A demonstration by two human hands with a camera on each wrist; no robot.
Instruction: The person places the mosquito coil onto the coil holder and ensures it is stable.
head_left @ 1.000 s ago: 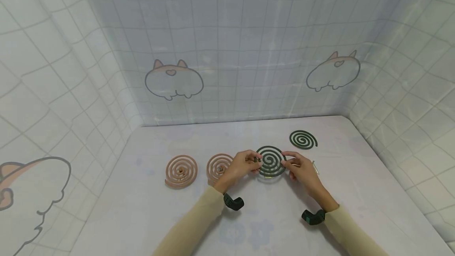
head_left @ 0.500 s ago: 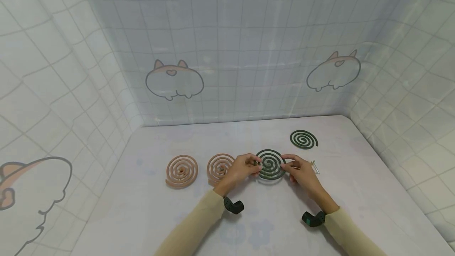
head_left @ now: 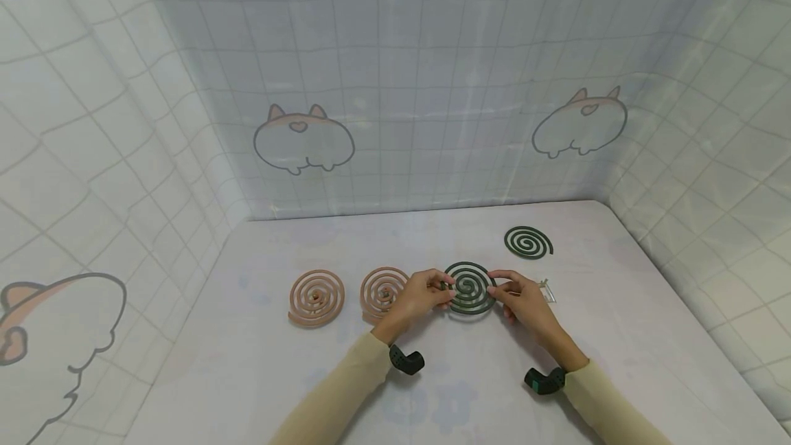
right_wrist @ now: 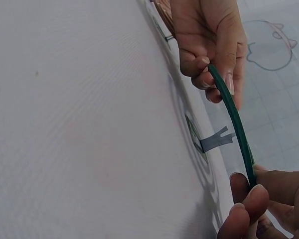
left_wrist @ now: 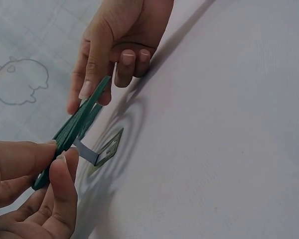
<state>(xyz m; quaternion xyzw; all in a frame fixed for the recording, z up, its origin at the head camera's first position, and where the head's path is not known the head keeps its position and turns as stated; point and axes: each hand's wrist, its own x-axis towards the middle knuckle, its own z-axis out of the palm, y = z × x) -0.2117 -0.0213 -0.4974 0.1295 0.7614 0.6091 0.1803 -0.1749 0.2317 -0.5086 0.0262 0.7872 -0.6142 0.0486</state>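
Here, I see the left hand [head_left: 421, 295] and the right hand [head_left: 524, 302] each pinching opposite edges of a green coil [head_left: 467, 286], held above the table [head_left: 482, 380]. Beneath it a forked stand [right_wrist: 216, 141] stands upright; whether they touch, I cannot tell. Leftward sit two brown coils [head_left: 316, 297], just beside the right hand a small pale piece [head_left: 549, 291], and farther back another green spiral [head_left: 528, 242].

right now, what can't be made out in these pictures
Head view: the small stand, largely hidden under the held green coil.
Head view: the right-hand brown coil, its right part behind the left hand.
Head view: the pale piece beside the right hand, too small to identify.
Left wrist view: the green coil's spiral, seen edge-on.
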